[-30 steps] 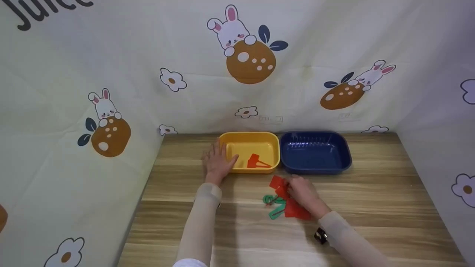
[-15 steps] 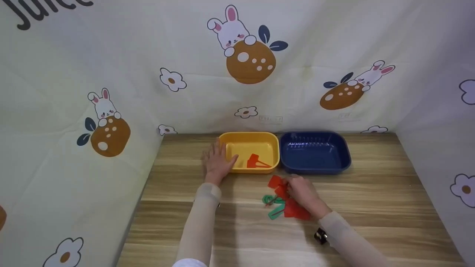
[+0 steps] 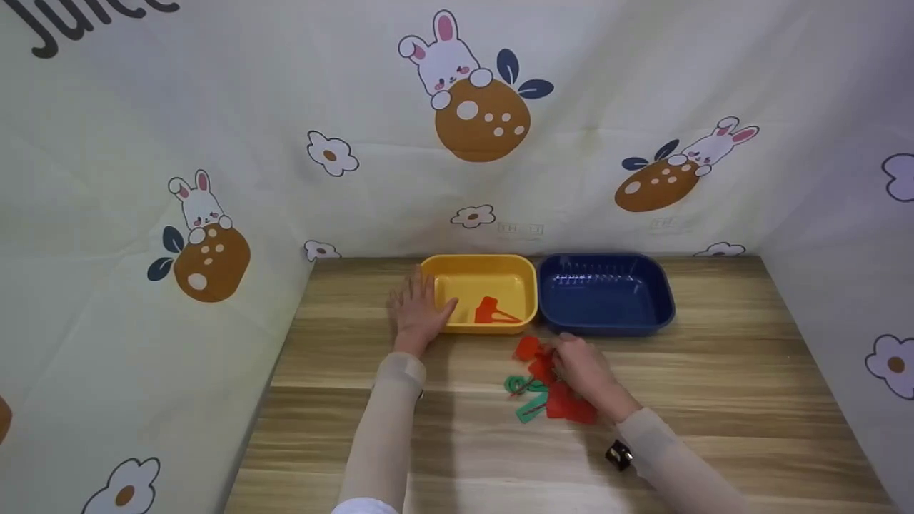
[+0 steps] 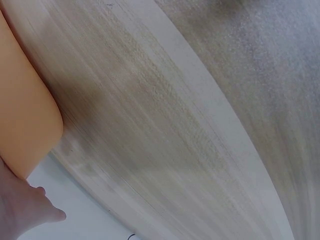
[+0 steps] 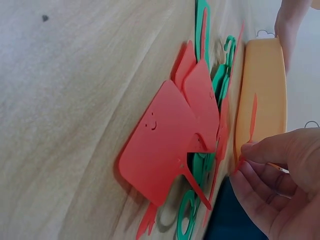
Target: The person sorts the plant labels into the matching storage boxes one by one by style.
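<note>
My left hand rests with spread fingers on the left rim of the yellow box. Inside that box lies a flat red plastic piece with a thin stem. Between thumb and fingertips, my right hand pinches another thin red plastic piece, seen edge-on in the right wrist view. Below that hand is a loose pile of flat red pieces, one bearing a small smiley mark, mixed with green pieces. The right hand covers part of the pile in the head view.
A dark blue box stands against the yellow box on its right. Behind both hangs a printed cloth backdrop. A small black object shows beside the right wrist. The wooden table extends around everything.
The red piece in my right hand has turned slightly and shifted a little to the left. My left hand stays on the yellow box, and the pile looks unchanged.
</note>
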{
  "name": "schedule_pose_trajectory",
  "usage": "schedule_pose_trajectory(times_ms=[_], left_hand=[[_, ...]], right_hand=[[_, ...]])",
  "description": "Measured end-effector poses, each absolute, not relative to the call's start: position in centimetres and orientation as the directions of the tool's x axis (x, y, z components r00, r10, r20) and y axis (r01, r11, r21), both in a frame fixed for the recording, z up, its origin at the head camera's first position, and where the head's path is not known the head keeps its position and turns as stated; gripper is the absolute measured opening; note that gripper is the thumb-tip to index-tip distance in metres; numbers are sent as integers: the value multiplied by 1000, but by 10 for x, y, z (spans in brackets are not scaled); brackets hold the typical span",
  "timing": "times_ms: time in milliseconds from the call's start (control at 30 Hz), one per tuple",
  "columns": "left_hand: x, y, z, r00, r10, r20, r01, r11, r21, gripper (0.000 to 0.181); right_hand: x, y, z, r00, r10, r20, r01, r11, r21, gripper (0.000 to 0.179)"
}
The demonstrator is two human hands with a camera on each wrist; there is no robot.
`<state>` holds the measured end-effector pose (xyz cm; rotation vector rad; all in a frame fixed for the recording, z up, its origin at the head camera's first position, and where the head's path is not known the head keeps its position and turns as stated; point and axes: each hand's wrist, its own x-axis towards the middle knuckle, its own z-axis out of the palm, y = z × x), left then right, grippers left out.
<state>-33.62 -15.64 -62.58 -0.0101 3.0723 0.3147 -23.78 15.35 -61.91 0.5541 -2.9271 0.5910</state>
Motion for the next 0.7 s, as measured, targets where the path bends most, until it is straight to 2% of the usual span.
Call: schedule_pose_trajectory(times_ms=[367, 700], left_hand=[[-334, -155, -621, -998, -8, -56, -20, 978, 207, 84], [-334, -155, -621, -998, -3, -65, -17, 978, 209, 83]], right_hand=[[-235, 152, -611, -928, -321, 189, -371, 842, -392, 18], [-236, 149, -598, -901, -353, 251, -427, 824, -373, 12]])
